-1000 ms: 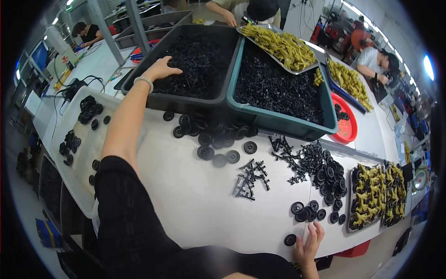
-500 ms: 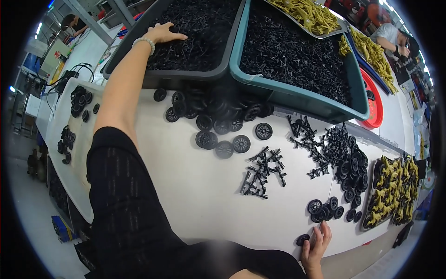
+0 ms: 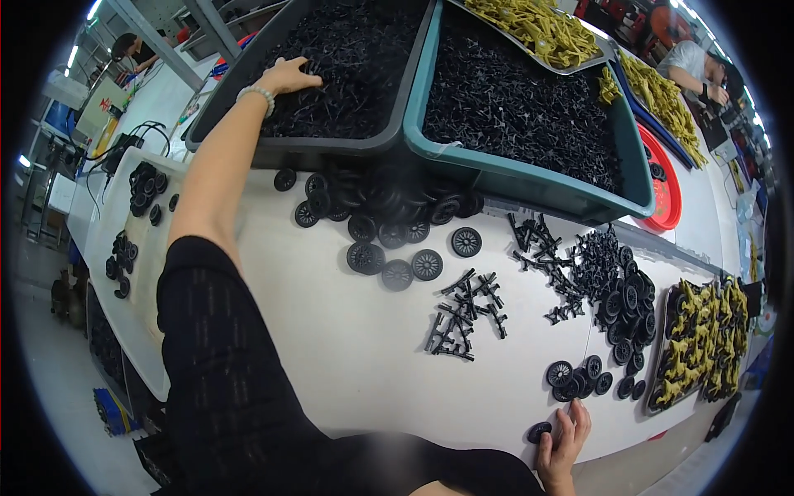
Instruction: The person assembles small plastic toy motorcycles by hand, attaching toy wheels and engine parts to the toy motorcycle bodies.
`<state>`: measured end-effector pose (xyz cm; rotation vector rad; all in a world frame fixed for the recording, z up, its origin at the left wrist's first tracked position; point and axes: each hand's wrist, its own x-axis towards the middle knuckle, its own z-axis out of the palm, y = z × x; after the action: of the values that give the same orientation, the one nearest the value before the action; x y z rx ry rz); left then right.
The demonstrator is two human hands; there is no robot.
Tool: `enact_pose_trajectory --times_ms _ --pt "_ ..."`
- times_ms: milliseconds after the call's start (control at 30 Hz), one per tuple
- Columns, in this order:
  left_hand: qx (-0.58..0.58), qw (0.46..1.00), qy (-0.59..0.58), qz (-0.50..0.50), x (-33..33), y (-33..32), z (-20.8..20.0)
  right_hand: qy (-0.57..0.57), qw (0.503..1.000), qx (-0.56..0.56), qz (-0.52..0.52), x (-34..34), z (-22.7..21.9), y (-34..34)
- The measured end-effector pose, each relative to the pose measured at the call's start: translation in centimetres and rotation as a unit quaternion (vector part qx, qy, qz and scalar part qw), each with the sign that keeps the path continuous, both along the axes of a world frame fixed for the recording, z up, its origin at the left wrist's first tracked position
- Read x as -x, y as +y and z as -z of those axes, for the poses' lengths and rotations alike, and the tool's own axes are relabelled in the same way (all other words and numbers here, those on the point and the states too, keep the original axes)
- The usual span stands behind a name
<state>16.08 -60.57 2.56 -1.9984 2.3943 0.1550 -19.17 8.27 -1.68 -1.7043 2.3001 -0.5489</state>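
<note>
My left hand [image 3: 287,77] is over the dark grey bin [image 3: 331,142], thumb and a finger spread apart just above the small black plastic parts [image 3: 356,62] heaped inside. Its other fingers are hard to make out, and nothing shows in its grasp. At the near right edge of the table, my right hand [image 3: 566,438] rests with its fingers apart. A single black spoked wheel [image 3: 538,431] lies against or right beside its thumb. Just beyond its fingertips sits a small cluster of black wheels [image 3: 561,374].
A teal bin [image 3: 529,169] of black parts stands beside the grey one, a tray of yellow figures [image 3: 542,33] on its rim. Black axle-like pieces [image 3: 467,314], piled wheels [image 3: 397,194], a white tray [image 3: 136,289] and a tray of yellow-black pieces [image 3: 691,343] surround the work area. Two people sit farther off.
My left hand has shifted slightly down and left within the grey bin. The view has tilted a little. My right hand stays beside the single wheel.
</note>
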Motion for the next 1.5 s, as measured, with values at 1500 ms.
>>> enact_pose_trajectory --times_ms 1500 --pt "0.061 0.917 0.393 -0.011 2.2 6.4 -10.4 -0.004 1.000 0.021 -0.012 0.1 -0.4 -0.3"
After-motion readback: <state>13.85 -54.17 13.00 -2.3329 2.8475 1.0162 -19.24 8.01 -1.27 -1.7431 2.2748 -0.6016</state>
